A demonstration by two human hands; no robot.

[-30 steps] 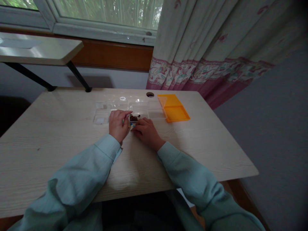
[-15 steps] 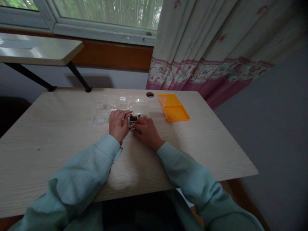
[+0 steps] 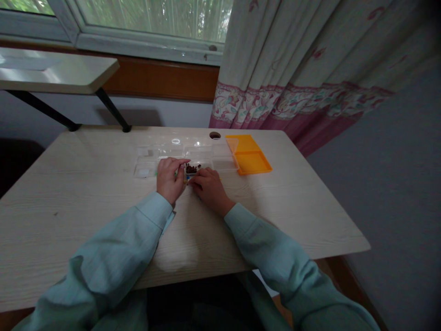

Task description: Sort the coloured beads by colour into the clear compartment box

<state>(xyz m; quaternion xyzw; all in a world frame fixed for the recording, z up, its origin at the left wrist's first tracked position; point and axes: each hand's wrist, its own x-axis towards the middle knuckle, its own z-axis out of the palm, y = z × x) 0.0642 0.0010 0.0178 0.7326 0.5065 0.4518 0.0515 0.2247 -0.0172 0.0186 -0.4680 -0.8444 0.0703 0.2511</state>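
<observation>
A clear plastic organiser box [image 3: 148, 162] with several compartments lies on the pale wooden table [image 3: 86, 202]. One compartment holds small dark brown pieces [image 3: 192, 168]. My left hand [image 3: 168, 179] rests at the box's near edge with its fingers curled and pinched together. My right hand [image 3: 209, 187] sits close beside it, fingers bent down onto the table by the same compartment. What either hand pinches is too small to make out. A bit of blue and yellow shows between the two hands.
An orange lid [image 3: 250, 155] lies open at the box's right end. A cable hole [image 3: 214, 135] is in the table's far edge. A curtain [image 3: 292, 73] hangs at the right; a second table [image 3: 51, 71] stands by the window at the back left.
My right hand has shifted very slightly toward the box. My left hand has stayed where it was.
</observation>
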